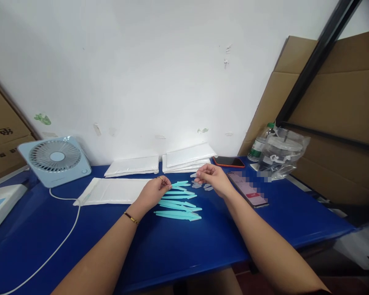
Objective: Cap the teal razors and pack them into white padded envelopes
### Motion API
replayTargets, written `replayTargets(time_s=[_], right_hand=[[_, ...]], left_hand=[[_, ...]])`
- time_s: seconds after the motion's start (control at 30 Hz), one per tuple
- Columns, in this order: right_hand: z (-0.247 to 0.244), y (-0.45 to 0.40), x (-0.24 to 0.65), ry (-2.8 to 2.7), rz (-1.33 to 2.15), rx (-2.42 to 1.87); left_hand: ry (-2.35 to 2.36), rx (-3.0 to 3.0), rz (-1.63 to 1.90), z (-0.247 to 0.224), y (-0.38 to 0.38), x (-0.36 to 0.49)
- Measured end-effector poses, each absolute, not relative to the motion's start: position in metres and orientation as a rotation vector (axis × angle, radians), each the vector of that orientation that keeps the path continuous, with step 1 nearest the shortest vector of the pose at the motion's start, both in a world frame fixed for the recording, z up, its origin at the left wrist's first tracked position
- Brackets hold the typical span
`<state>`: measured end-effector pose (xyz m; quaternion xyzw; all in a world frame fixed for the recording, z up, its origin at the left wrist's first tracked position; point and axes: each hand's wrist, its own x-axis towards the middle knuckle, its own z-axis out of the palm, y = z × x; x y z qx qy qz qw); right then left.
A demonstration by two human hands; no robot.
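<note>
Pinching the left end of a slim turquoise plastic stick [180,184], a bare left hand [153,191] works over a glossy blue table [221,241]. Just to its right, the bare right hand [215,179] grips a small, clear plastic piece [193,175] between thumb and fingertips; the piece and the held stick look apart.

On the near side of the left hand, more turquoise sticks [178,215] lie in a loose fan, points to the right. The nearest ones show pale tips, so I judge that these may already wear clear pieces, though the parts are too small to be sure. The held pair looks unjoined. Below the right hand, a few loose clear pieces [208,187] lie on the table, seemingly left to deal with.

To the left lies a flat white packet [110,191]; beyond it, by the wall, sit two stacks of white packets [132,166]. I cannot tell what they contain.
</note>
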<state>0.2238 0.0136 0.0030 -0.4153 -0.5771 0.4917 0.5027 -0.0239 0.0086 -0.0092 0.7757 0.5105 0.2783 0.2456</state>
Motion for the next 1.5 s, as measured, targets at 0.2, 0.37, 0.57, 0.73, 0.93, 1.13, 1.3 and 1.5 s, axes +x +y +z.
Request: replayTargets(time_s=[0.2,0.37,0.57,0.73,0.93,1.13,1.3,1.5], right_hand=[[0.002,0.01,0.214,-1.275,1.257,-0.931],[-0.003,0.007,0.203,-1.292,1.322,-0.906],[-0.007,0.014,0.201,-1.493,1.192,-1.088],[0.007,0.019,0.245,-1.845,0.553,-1.457],[0.009,0.02,0.275,-2.23,0.503,-1.723],[-0.002,0.023,0.264,-2.329,0.508,-1.76],[0.003,0.017,0.259,-2.318,0.706,-1.572],[0.009,0.012,0.256,-2.322,0.844,-1.447]], left_hand=[[1.3,1.975,0.842,-0.009,0.009,-0.023],[1.283,1.958,0.85,-0.01,0.01,-0.02],[1.364,2.064,0.834,-0.015,0.013,-0.017],[1.396,2.408,0.684,-0.009,0.009,-0.022],[1.341,2.673,0.354,-0.008,0.007,-0.019],[1.348,2.7,0.323,-0.009,0.008,-0.016],[1.372,2.747,0.313,-0.007,0.005,-0.012],[1.352,2.807,0.299,-0.007,0.004,-0.008]])
